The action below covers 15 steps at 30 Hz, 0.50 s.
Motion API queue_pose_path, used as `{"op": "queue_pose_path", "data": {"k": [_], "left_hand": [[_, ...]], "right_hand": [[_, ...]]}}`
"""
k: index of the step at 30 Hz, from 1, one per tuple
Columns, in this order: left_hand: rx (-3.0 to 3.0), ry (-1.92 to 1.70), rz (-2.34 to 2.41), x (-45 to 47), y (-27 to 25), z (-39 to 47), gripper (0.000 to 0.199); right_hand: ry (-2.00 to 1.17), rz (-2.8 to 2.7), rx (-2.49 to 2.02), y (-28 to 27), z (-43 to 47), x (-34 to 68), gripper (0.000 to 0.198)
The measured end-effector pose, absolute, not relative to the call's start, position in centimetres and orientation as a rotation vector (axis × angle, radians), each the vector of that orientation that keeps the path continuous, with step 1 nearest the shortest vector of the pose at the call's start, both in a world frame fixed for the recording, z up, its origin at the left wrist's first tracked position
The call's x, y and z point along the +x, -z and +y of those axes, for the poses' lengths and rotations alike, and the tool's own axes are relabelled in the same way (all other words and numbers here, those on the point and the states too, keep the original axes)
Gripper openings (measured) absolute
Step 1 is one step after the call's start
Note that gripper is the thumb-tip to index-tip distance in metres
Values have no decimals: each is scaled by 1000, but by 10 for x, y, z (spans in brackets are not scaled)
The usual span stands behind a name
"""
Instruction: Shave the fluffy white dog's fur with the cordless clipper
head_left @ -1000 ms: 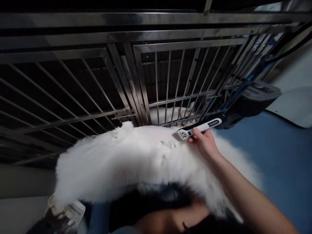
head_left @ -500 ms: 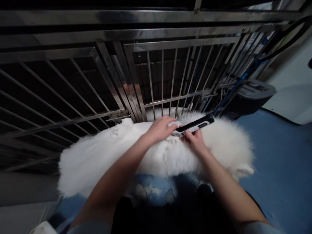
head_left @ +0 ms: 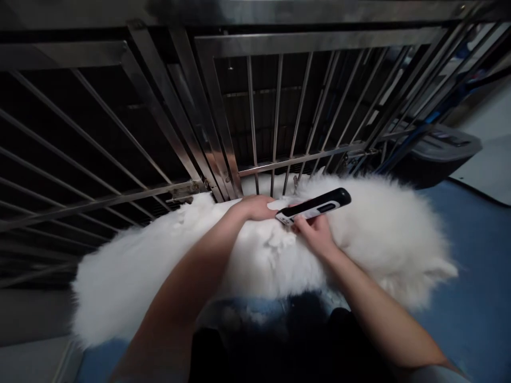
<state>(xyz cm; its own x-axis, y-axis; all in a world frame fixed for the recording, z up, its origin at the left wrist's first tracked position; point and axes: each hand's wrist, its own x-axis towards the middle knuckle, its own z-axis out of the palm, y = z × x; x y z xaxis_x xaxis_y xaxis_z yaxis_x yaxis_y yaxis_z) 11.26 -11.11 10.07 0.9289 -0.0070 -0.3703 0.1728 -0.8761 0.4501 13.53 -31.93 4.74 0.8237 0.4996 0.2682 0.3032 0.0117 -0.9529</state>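
Observation:
A long-haired white dog [head_left: 375, 223] lies across the view, its fluffy head end to the right. My right hand [head_left: 317, 234] is closed around a black-and-white hair clipper [head_left: 319, 205], thumb on its near side. The clipper's front end points left, at the fur of the back. Just left of it, my left hand [head_left: 257, 207] lies flat on the dog's back, its fingertips partly hidden near the clipper. Loose clumps of fur [head_left: 279, 242] sit on the coat below the clipper.
Behind the dog stands a metal cage [head_left: 219, 149] with barred doors, close against its back. A dark lidded bin [head_left: 443, 154] is at the right, on the blue floor [head_left: 479, 244]. Something white and furry [head_left: 271, 183] shows behind the lower bars.
The view has shifted closer to the cage. My left hand has flattened lower onto the back, and the clipper has moved slightly left along the fur. The loose clumps show more clearly.

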Motion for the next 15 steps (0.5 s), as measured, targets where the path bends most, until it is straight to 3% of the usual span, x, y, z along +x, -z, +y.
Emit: {"op": "queue_pose_path", "data": {"k": [5, 11, 15], "left_hand": [[2592, 462, 170, 115, -94, -102, 63], [2669, 444, 265, 121, -85, -104, 71], [2714, 405, 283, 122, -78, -100, 83]], "right_hand": [[-335, -914, -1614, -52, -319, 130, 45], [-112, -630, -1640, -47, -312, 123, 43], [-293, -822, -1655, -46, -311, 121, 38]]}}
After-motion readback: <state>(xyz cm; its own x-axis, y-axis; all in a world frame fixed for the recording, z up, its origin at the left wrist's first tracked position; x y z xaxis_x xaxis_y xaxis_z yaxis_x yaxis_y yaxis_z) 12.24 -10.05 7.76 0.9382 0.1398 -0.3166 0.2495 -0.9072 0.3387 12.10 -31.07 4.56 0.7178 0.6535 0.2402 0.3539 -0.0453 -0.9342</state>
